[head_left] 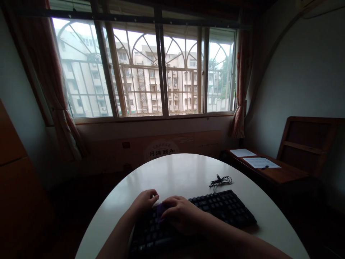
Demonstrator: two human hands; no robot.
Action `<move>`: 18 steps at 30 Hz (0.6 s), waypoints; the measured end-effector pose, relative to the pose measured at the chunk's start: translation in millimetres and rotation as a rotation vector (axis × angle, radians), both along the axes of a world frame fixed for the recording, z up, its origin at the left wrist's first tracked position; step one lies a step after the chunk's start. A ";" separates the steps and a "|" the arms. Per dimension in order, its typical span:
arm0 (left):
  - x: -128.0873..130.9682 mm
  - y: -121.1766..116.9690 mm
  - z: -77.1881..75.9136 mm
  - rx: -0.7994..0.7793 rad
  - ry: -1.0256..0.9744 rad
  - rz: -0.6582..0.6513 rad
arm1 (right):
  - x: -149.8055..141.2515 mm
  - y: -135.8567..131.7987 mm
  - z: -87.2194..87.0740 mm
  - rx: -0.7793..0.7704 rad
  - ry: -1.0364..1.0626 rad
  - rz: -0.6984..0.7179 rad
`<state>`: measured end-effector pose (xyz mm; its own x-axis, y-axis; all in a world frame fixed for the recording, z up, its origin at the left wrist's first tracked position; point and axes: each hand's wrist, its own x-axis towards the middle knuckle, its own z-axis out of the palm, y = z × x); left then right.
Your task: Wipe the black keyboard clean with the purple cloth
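A black keyboard (pixel 232 209) lies at a slant across the near part of the white table, partly covered by my hands and forearms. My right hand (pixel 181 211) is over its left half, with thumb and fingers closed on a small purple piece (pixel 160 211); its exact kind does not show. My left hand (pixel 145 200) rests at the keyboard's upper left corner, fingers curled inward. A small pale patch shows beside its fingertips, too dim to name. Whatever those fingers may hold is hidden.
The round-edged white table (pixel 185 167) carries a bundled black cable (pixel 221 180) behind the keyboard. To the right stands a wooden bench (pixel 292 174) with paper sheets (pixel 261 162) and a small dark object on them. A barred window (pixel 159 72) and tied curtains (pixel 63 115) are beyond.
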<state>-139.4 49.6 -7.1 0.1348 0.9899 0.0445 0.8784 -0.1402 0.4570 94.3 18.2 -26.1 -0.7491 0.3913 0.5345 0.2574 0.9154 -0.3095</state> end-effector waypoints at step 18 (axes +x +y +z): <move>-3.1 3.2 -3.7 0.008 -0.004 -0.016 | 1.0 1.1 -0.7 0.007 0.002 0.007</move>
